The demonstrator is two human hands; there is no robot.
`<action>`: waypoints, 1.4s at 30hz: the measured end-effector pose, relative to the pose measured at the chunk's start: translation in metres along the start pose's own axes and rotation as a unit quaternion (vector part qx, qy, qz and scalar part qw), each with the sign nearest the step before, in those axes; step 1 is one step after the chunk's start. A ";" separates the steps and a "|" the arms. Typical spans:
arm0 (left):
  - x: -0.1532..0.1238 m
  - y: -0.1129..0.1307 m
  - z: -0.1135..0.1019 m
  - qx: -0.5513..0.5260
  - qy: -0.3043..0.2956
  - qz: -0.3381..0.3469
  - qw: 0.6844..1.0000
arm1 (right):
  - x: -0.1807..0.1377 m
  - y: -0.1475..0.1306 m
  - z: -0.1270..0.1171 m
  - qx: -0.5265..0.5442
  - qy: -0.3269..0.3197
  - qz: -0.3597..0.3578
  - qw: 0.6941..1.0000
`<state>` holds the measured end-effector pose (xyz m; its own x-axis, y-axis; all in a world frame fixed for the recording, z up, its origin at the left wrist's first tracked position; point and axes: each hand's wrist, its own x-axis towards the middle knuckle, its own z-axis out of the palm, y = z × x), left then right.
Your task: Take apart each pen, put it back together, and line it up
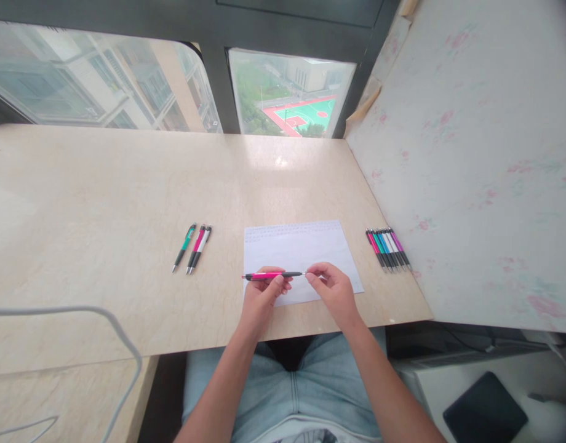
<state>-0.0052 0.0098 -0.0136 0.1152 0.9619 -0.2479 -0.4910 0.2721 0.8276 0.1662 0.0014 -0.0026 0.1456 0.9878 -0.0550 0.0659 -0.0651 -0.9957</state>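
Note:
My left hand [263,294] is closed around the barrel of a pink and black pen [264,275], held level above a white sheet of paper [298,251]. My right hand [331,286] pinches the pen's tip end at the right. Both hands hover over the near edge of the paper on a beige marble-look table [103,203]. Three pens [193,247] lie side by side to the left of the paper. Several more pens [388,249] lie in a row to the right, close to the wall.
A wall with faded floral paper [472,160] borders the table's right side. Windows [290,92] run along the far edge. A grey cable [117,335] loops over the near left. A dark flat object [485,409] lies low on the right.

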 end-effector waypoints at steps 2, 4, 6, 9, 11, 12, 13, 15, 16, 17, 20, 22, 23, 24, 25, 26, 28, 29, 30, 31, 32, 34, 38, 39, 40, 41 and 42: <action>0.000 -0.001 -0.001 -0.001 0.000 -0.002 1.000 | 0.000 0.000 -0.001 0.004 -0.002 -0.004 1.000; 0.001 -0.002 -0.001 -0.005 -0.001 -0.005 1.000 | -0.001 0.001 -0.002 0.005 0.000 -0.010 1.000; 0.001 -0.003 -0.002 -0.010 0.001 -0.008 1.000 | 0.000 0.003 -0.004 0.003 0.005 -0.010 1.000; 0.002 -0.004 -0.003 -0.022 0.011 -0.013 1.000 | 0.005 0.007 -0.008 -0.021 0.020 -0.003 1.000; 0.003 -0.004 -0.003 -0.028 0.016 -0.018 0.999 | 0.014 0.009 -0.011 -0.067 0.033 -0.010 0.997; 0.003 -0.003 -0.003 -0.029 0.017 -0.020 0.999 | 0.020 0.010 -0.012 -0.102 0.038 -0.022 0.994; 0.003 -0.003 -0.003 -0.029 0.017 -0.022 0.999 | 0.026 0.011 -0.014 -0.145 0.038 -0.041 0.988; 0.003 -0.002 -0.002 -0.029 0.018 -0.025 0.999 | 0.042 0.012 -0.016 -0.241 0.026 -0.094 0.966; 0.003 -0.001 -0.002 -0.030 0.019 -0.025 0.999 | 0.049 0.013 -0.017 -0.285 0.016 -0.119 0.951; 0.003 -0.001 -0.001 -0.031 0.020 -0.024 0.999 | 0.056 0.014 -0.017 -0.322 0.009 -0.137 0.937; 0.002 0.000 0.000 -0.035 0.021 -0.025 0.999 | 0.072 0.017 -0.013 -0.402 0.003 -0.156 0.902; 0.001 0.000 0.001 -0.038 0.020 -0.027 0.999 | 0.078 0.020 -0.010 -0.449 0.012 -0.141 0.882; 0.001 0.001 0.001 -0.039 0.020 -0.028 0.999 | 0.079 0.021 -0.008 -0.469 0.016 -0.128 0.873; 0.001 0.001 0.001 -0.040 0.019 -0.028 0.999 | 0.079 0.022 -0.006 -0.486 0.020 -0.117 0.866; 0.001 0.001 0.001 -0.040 0.018 -0.028 0.999 | 0.079 0.023 -0.005 -0.498 0.022 -0.109 0.860; 0.001 0.001 0.001 -0.041 0.018 -0.028 0.999 | 0.079 0.024 -0.004 -0.504 0.022 -0.105 0.857; 0.001 0.002 0.001 -0.040 0.017 -0.030 0.999 | 0.078 0.025 -0.004 -0.502 0.022 -0.105 0.858; 0.001 0.002 0.001 -0.039 0.018 -0.030 0.999 | 0.078 0.025 -0.004 -0.498 0.021 -0.106 0.861; 0.001 0.002 0.001 -0.037 0.020 -0.031 0.999 | 0.078 0.025 -0.005 -0.492 0.021 -0.107 0.864; 0.001 0.002 0.001 -0.036 0.021 -0.031 0.999 | 0.078 0.026 -0.006 -0.486 0.019 -0.107 0.867; 0.001 0.002 0.001 -0.035 0.022 -0.031 0.999 | 0.078 0.026 -0.008 -0.480 0.017 -0.109 0.870; 0.001 0.001 0.000 -0.035 0.018 -0.029 0.999 | 0.079 0.027 -0.010 -0.466 0.011 -0.114 0.878; 0.001 0.000 -0.001 -0.037 0.015 -0.029 0.999 | 0.079 0.028 -0.014 -0.449 0.012 -0.117 0.886; 0.001 0.000 -0.001 -0.037 0.015 -0.030 0.999 | 0.078 0.028 -0.014 -0.449 0.016 -0.116 0.886; 0.002 0.000 -0.001 -0.037 0.015 -0.029 0.999 | 0.078 0.027 -0.013 -0.449 0.020 -0.116 0.886; 0.002 0.000 -0.001 -0.037 0.014 -0.029 0.999 | 0.078 0.026 -0.012 -0.448 0.022 -0.117 0.886; 0.002 0.000 -0.001 -0.037 0.014 -0.028 0.999 | 0.078 0.025 -0.010 -0.444 0.021 -0.119 0.888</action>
<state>-0.0053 0.0114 -0.0146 0.1212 0.9439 -0.3072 -0.5472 0.3217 0.7727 0.1894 0.0754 -0.0306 0.0599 0.9836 0.1703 0.8496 0.0394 -0.5259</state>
